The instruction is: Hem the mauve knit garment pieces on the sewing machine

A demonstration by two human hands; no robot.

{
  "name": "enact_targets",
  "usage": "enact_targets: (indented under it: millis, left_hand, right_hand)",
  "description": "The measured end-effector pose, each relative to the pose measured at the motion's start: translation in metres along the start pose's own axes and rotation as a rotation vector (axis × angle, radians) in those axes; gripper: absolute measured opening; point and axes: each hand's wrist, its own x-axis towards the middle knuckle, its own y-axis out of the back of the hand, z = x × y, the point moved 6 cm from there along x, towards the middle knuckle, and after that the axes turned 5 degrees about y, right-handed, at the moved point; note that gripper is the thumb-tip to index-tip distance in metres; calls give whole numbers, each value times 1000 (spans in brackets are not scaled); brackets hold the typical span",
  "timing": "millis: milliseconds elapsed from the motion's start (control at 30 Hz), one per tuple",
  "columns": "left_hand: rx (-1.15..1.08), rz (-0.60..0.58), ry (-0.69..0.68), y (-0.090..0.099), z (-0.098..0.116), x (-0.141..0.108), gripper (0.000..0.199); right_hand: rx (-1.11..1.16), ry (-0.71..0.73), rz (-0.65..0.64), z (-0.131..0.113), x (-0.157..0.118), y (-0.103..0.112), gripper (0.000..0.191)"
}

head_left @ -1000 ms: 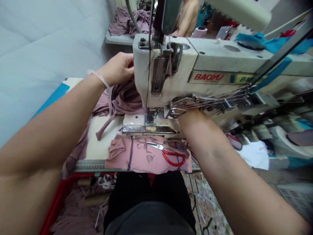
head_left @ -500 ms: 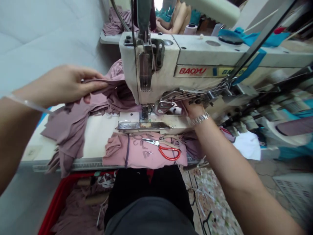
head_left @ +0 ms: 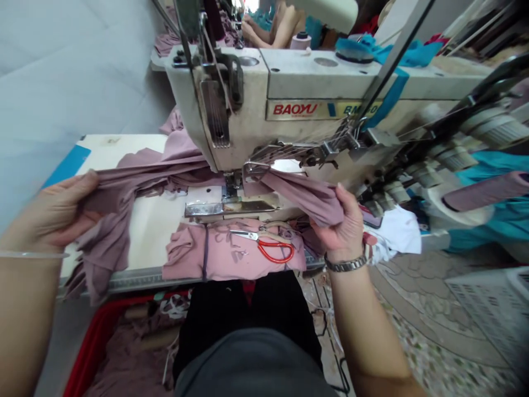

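Observation:
A mauve fabric piece (head_left: 165, 172) stretches sideways behind the needle area of a white sewing machine (head_left: 314, 77). My left hand (head_left: 68, 207) grips its left end, thumb on top, over the table's left side. At the right, my right hand (head_left: 341, 223) pinches the bunched end of mauve cloth that comes out from under the machine head. In front of the needle plate (head_left: 231, 207) lies a pink cloth bundle (head_left: 231, 259) tied with dark strips. Scissors with red handles (head_left: 276, 252) rest on top of it. How the cloth passes under the presser foot is partly hidden.
Below the table's left front edge stands a red bin (head_left: 88, 342) holding mauve cloth. Thread cones (head_left: 487, 129) crowd the right side, near a white crate (head_left: 491, 309) on the floor. Behind the machine, another person's arms (head_left: 275, 30) show.
My right hand has come out from behind the machine arm toward me, drawing cloth rightward. My left hand has moved left and lower, pulling the fabric taut. The view has shifted slightly.

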Motion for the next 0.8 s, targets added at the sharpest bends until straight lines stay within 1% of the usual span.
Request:
enact_targets:
  millis: [33, 100, 133, 167, 200, 233, 267, 300, 333, 367, 400, 467, 533, 600, 633, 733, 800]
  left_hand:
    - [-143, 38, 70, 1, -2, 0, 57]
    - [-359, 165, 193, -2, -1, -4, 53]
    - [-376, 206, 186, -8, 5, -8, 49]
    - [-327, 179, 126, -20, 14, -12, 46]
    - [-219, 92, 4, -39, 26, -18, 44]
    - [-62, -57, -178, -63, 40, -27, 43]
    - [158, -258, -377, -94, 49, -40, 41]
    - [367, -370, -591, -119, 54, -55, 40]
    - [548, -384, -776, -138, 55, -67, 39]
    - [706, -349, -926, -151, 53, -76, 39]
    - [820, -263, -1041, -160, 51, -82, 39]
    - [948, -100, -1168, -166, 46, -89, 40]
    - [977, -19, -1244, -167, 44, -96, 38]
    - [988, 20, -1260, -166, 46, -103, 35]
    - [1006, 26, -1235, -166, 48, -106, 36]
    - [1094, 48, -1096, -169, 52, -111, 43]
    - [1121, 76, -1052, -171, 54, -115, 46]
  right_hand:
    - [11, 11, 1, -1, 1, -8, 23]
    - [-68, 111, -15, -10, -2, -29, 24]
    - [-153, 185, -76, -15, -6, -45, 22]
    - [-255, 280, -188, -21, -11, -64, 20]
    - [-379, 373, -386, -23, -18, -87, 18]
    - [-521, 492, -610, -23, -28, -109, 19]
    - [-683, 614, -792, -19, -37, -125, 22]
    - [-856, 726, -928, -14, -43, -134, 26]
    - [-1021, 829, -994, -9, -46, -138, 29]
    - [-1162, 910, -1007, -5, -45, -137, 31]
    - [-1262, 970, -994, -2, -42, -134, 32]
    - [-1332, 1071, -980, 0, -39, -126, 32]
    - [-1295, 1175, -954, -1, -42, -122, 30]
    - [-1232, 1250, -920, -3, -47, -122, 27]
    - [-1216, 1259, -911, -4, -49, -124, 28]
    - [-1265, 1196, -899, -2, -54, -130, 35]
    - [-1319, 1159, -867, -1, -56, -134, 35]
